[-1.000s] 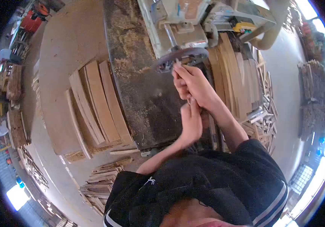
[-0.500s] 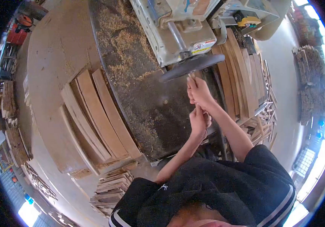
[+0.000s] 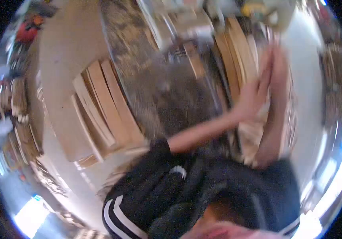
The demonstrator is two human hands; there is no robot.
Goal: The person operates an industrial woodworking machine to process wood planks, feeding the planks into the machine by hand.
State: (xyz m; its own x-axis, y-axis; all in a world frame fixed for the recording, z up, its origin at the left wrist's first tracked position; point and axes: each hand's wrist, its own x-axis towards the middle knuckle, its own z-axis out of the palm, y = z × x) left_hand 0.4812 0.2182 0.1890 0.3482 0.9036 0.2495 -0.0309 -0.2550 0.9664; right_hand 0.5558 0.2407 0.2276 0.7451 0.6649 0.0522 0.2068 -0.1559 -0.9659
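Observation:
Both of my hands are raised to the right of the machine bed and smeared by motion. My left hand [image 3: 254, 93] has its fingers stretched out, and they lie close against my right hand [image 3: 277, 65]. The right fingers also look straight, pointing away from me, though their tips are badly blurred. I see nothing held in either hand. Behind them are long wooden boards [image 3: 240, 47] beside the machine. A short piece of light wood [image 3: 196, 64] shows below the machine head [image 3: 187, 26]. The handwheel cannot be made out clearly.
The dark machine bed [image 3: 175, 99] carries sawdust [image 3: 129, 44] at its far left. Left of it, several curved boards [image 3: 105, 103] lie on a broad wooden tabletop [image 3: 61, 59]. Wood stacks [image 3: 336, 83] stand across the floor on the right.
My hands have left the handwheel and swung right, away from the machine head. They were closed one behind the other and now lie side by side with fingers stretched. The view has shifted and blurred.

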